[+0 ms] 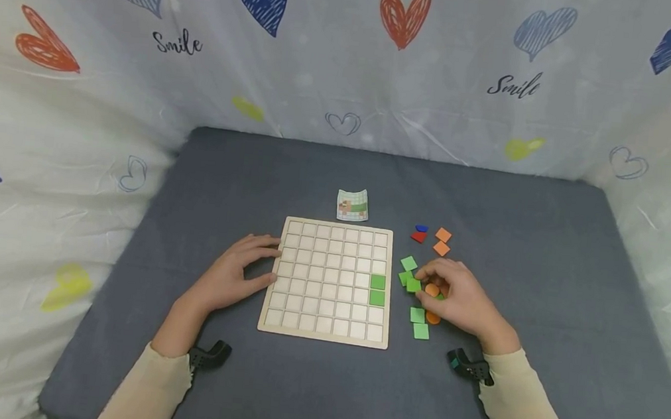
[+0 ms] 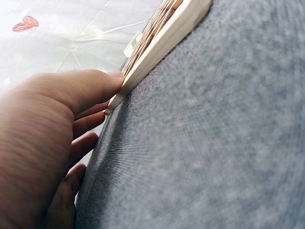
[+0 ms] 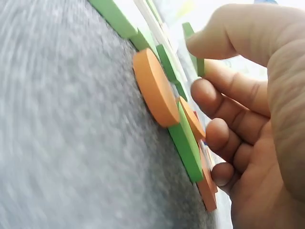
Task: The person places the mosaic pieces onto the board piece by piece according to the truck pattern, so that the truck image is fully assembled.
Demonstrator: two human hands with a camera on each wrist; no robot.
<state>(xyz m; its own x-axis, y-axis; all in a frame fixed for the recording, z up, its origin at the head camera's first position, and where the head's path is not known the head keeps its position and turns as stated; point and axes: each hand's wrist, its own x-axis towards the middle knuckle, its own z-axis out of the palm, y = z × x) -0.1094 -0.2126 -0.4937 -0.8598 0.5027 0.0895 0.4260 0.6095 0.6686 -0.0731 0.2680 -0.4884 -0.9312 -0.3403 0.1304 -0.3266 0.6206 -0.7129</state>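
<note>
A wooden grid board (image 1: 328, 290) lies flat, with two green squares (image 1: 378, 290) set one above the other in its rightmost column. At the board's left edge rests my left hand (image 1: 231, 272); in the left wrist view its thumb (image 2: 102, 86) touches the wooden rim, fingers fairly straight. My right hand (image 1: 464, 299), right of the board, pinches a green square tile (image 3: 194, 52) between thumb and index finger, lifted off the cloth. Below it in the right wrist view are orange round pieces (image 3: 155, 88) and another green tile (image 3: 187, 145).
Loose green squares (image 1: 421, 331) lie between board and right hand. Orange squares (image 1: 442, 248), a red piece (image 1: 419, 237) and a blue piece (image 1: 422, 228) sit farther back. A small picture card (image 1: 352, 206) stands behind the board on the grey cloth (image 1: 242, 181).
</note>
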